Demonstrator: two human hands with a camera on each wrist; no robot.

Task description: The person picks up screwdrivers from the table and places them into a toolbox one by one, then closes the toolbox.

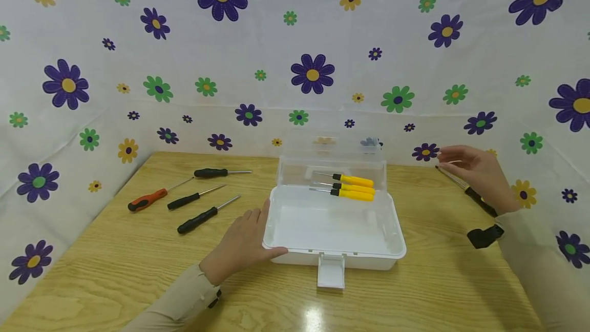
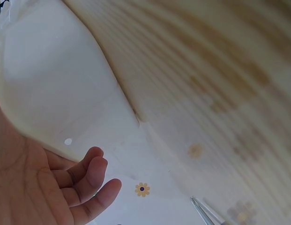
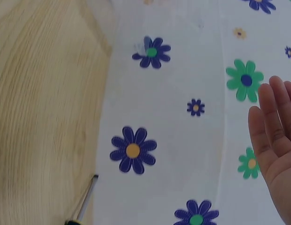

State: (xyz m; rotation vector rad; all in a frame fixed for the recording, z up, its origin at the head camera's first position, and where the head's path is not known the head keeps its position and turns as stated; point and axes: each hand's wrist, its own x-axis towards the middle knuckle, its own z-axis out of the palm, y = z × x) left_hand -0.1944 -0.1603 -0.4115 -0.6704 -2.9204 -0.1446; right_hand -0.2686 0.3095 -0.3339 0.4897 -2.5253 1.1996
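Note:
A white plastic toolbox (image 1: 322, 224) lies open in the middle of the table. My left hand (image 1: 244, 242) rests at its front left corner, thumb along the front rim and forefinger along the left side; in the left wrist view the other fingers (image 2: 96, 173) are loosely bent beside the box wall. Three yellow-handled screwdrivers (image 1: 352, 195) overlap the box's back edge and lid in the head view. My right hand (image 1: 479, 173) is raised over a black-handled screwdriver (image 1: 480, 201) at the far right. In the right wrist view its fingers are extended, holding nothing.
The toolbox's clear lid (image 1: 299, 173) tilts back toward the flowered cloth (image 1: 258, 55). Its white latch (image 1: 331, 273) hangs at the front. Left of the box lie an orange-and-black screwdriver (image 1: 147, 200) and three black ones (image 1: 197, 221) on the wooden table (image 1: 115, 270).

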